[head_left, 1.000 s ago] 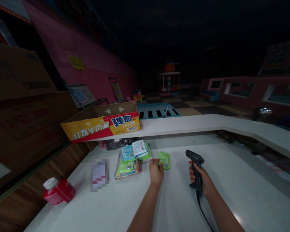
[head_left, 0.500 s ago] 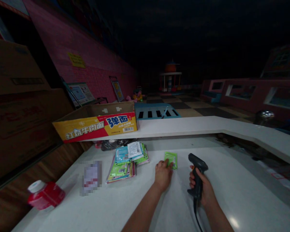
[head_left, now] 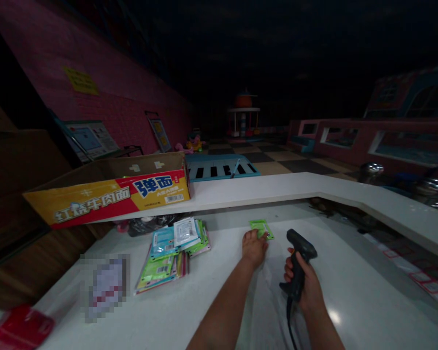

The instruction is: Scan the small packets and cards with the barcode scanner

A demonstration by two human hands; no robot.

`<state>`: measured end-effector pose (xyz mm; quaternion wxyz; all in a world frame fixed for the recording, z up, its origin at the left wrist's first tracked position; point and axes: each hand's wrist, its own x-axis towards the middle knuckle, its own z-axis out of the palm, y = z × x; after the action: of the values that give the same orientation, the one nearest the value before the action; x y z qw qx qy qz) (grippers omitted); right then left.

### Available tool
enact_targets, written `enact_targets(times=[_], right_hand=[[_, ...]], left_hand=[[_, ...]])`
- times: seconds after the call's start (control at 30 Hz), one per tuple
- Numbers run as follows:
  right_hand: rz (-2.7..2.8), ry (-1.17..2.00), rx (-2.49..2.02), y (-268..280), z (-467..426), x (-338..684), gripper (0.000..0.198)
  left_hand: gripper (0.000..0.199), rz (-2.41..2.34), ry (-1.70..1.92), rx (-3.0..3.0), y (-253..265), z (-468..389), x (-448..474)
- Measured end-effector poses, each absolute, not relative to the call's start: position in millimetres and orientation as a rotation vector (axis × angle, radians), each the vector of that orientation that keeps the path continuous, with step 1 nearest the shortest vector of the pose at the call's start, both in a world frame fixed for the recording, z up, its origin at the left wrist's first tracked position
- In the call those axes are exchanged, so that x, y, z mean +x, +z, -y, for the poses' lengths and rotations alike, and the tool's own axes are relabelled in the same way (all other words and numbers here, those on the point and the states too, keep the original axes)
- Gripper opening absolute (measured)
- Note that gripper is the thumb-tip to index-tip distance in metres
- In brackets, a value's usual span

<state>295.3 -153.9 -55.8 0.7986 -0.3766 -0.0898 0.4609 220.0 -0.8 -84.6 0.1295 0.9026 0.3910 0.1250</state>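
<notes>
On the white counter (head_left: 211,301), a small green packet (head_left: 263,227) lies flat. My left hand (head_left: 254,249) is palm down at its near edge, fingers bent, fingertips pressing on it. My right hand (head_left: 308,287) is wrapped round the grip of a black barcode scanner (head_left: 298,262), a finger by its orange trigger. The scanner's head is raised and faces up and to the left, right of the packet; its cable runs down toward me. Left of my hands, a loose pile of flat sachets (head_left: 168,257) in green, blue and white lies on the counter.
A noodle carton (head_left: 124,197) stands on the raised white ledge (head_left: 255,187) beyond the counter. A red bottle (head_left: 22,325) lies at the lower left, near a pixelated item (head_left: 107,287). Something in dark plastic (head_left: 146,224) sits under the ledge. Metal domes (head_left: 372,170) stand at right.
The view has turned a little to the right. My left hand has shifted the green packet right and slightly away, turning it somewhat. The scanner stays in my right hand, close to the packet.
</notes>
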Motion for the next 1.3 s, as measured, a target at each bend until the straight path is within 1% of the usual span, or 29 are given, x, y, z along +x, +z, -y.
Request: enact_targets(times=[0.17,0.4,0.53,0.67,0.73,0.83,0.93,1.0,1.1,1.3], right_hand=[[0.207,1.007,-0.822,-58,151,292,0.044],[0.304,1.128,-0.888,-66,150,278,0.047],[0.346,1.183,-0.942,-72,150,273,0.049],[0.336,1.195,-0.942,-77,151,275,0.048],[0.328,1.195,-0.935,-78,152,276,0.048],[0.325,1.19,-0.935,-80,153,277,0.046],[0.324,1.189,-0.934,-80,153,277,0.044],[0.315,1.185,-0.933,-80,153,276,0.044],[0.305,1.181,-0.937,-80,152,276,0.043],[0.301,1.203,-0.936,-79,152,277,0.044]], left_hand=[[0.052,-1.134,0.442,2.565,-81,7,211],[0.038,-1.155,0.727,2.54,-65,17,148],[0.033,-1.347,0.91,2.535,-39,14,90],[0.029,-1.734,0.953,2.501,-10,1,39],[0.035,-1.992,0.914,2.428,1,-9,23],[0.059,-2.227,0.767,2.311,11,-27,9],[0.082,-2.201,0.561,2.282,17,-43,2],[0.091,-2.153,0.462,2.267,19,-50,0],[0.093,-2.121,0.437,2.255,21,-56,-2],[0.096,-2.139,0.552,2.217,20,-58,1]])
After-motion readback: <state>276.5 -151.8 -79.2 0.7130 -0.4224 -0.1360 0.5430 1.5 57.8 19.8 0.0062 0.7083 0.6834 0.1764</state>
